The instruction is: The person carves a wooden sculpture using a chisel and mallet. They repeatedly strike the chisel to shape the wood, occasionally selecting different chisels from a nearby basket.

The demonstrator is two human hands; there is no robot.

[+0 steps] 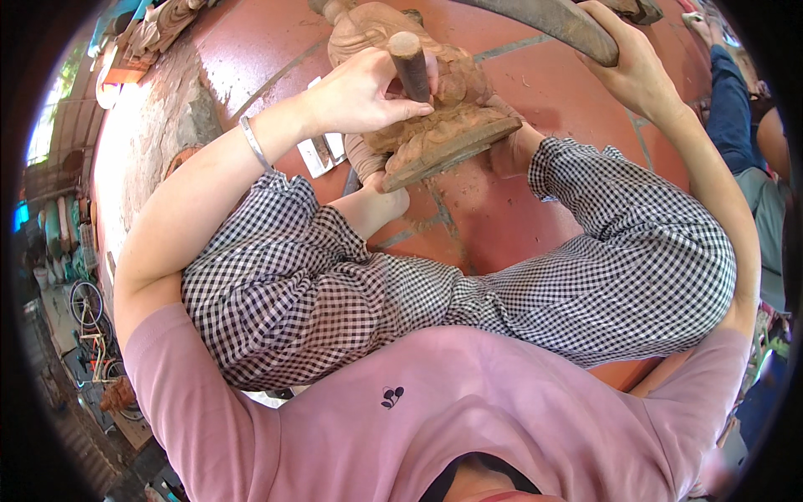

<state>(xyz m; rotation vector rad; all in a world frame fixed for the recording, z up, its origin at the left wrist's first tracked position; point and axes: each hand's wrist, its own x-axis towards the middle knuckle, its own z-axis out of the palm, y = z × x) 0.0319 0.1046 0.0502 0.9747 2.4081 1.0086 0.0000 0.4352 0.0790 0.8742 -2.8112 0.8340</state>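
Note:
A carved wooden statue [464, 75] of a robed figure lies on the floor in front of me, its base [456, 151] toward me between my bare feet. My left hand [368, 92] is over the statue, fingers wrapped round the thick round handle of a chisel [409, 71]. The handle's worn end points up at me; the blade is hidden. Up at the right, my right hand [631, 71] is closed on the end of a curved wooden mallet [556, 25], which is raised apart from the chisel and runs out of the top edge.
Red floor tiles [519, 222] lie around the statue, with wood crumbs on them. A white flat object [320, 156] is beside my left foot. A big rough log [171, 125] stands at the left, a bicycle [88, 305] farther off. Another person's blue sleeve [729, 109] shows at right.

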